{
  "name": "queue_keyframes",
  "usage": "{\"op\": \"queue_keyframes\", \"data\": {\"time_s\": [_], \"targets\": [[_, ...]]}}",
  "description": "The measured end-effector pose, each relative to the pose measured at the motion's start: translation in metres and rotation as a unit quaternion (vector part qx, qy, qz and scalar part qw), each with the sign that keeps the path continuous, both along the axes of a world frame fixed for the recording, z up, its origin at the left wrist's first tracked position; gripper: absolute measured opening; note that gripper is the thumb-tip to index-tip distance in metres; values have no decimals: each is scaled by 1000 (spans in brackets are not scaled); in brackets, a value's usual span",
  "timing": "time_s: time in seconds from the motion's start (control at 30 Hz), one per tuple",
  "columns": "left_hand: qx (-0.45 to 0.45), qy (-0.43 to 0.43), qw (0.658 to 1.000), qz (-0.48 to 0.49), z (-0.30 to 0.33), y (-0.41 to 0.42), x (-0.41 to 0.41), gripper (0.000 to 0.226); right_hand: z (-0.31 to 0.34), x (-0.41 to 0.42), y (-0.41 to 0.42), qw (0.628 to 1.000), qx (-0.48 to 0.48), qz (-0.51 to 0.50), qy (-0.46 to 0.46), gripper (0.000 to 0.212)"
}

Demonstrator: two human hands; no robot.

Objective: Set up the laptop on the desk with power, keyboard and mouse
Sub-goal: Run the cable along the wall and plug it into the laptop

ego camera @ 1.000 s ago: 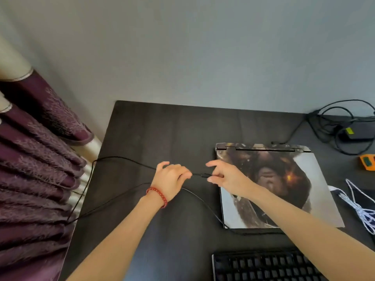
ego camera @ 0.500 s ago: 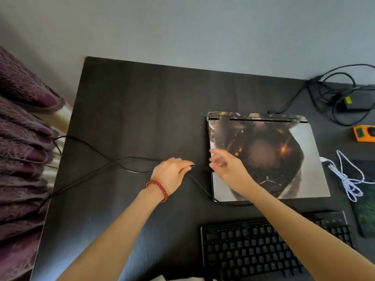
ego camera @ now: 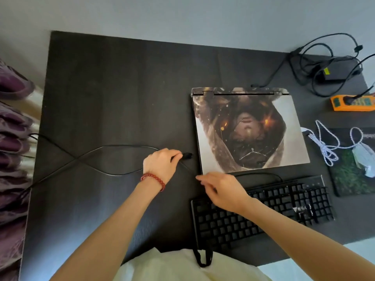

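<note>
A closed laptop (ego camera: 249, 130) with a picture on its lid lies on the dark desk (ego camera: 113, 88). My left hand (ego camera: 160, 165) pinches a black cable plug (ego camera: 187, 155) just left of the laptop's left edge. The black cable (ego camera: 109, 148) trails left off the desk. My right hand (ego camera: 221, 189) hovers with loose fingers over the black keyboard (ego camera: 263, 211), near the laptop's front left corner, holding nothing. A white mouse (ego camera: 364, 159) with a white braided cable (ego camera: 328, 147) rests on a mouse pad (ego camera: 349, 179) at the right.
A black power brick (ego camera: 341, 71) with tangled cords lies at the back right, beside an orange power strip (ego camera: 353, 102). Purple curtain folds (ego camera: 12, 138) hang past the desk's left edge. A grey wall runs behind the desk.
My right hand has let go of the plug area and pulled back toward the keyboard. My left hand still holds the plug. The view has tilted down, showing more keyboard and the mouse.
</note>
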State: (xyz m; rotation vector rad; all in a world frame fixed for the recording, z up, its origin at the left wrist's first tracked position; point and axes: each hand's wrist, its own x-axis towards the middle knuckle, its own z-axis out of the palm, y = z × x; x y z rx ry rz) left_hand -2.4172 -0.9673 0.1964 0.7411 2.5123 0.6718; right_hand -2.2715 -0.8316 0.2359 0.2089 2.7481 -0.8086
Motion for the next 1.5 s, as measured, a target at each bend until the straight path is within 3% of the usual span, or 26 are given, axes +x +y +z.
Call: {"op": "queue_keyframes", "data": {"time_s": [0.07,0.13,0.23,0.33,0.4,0.5,0.6,1.0,1.27,1.5], "targets": [[-17,30,999,-20,-2,7,1,22,1,-12,11,993,21,-73,91,30],[-7,18,999,-40,-4,15,2,26,-7,-29,24,981,80,-130,121,33],[-26,25,993,-113,-8,24,1,42,-26,-58,40,974,143,-167,53,43],[-61,51,984,-158,-16,25,-1,35,-44,-70,41,967,187,-172,9,48],[-26,97,986,-131,-19,22,-1,26,-52,-71,37,958,221,-180,16,48],[53,200,978,-10,-27,16,-1,11,-57,-69,32,950,241,-199,20,51],[93,216,970,56,-34,17,-2,9,-61,-68,32,946,241,-213,33,51],[93,172,980,44,-42,38,-11,15,-64,-71,28,941,250,-225,35,51],[99,124,987,-23,-36,43,-22,18,-65,-71,28,939,254,-228,36,52],[94,121,988,-6,-32,48,-22,21,-65,-72,28,939,251,-230,44,52]]}}
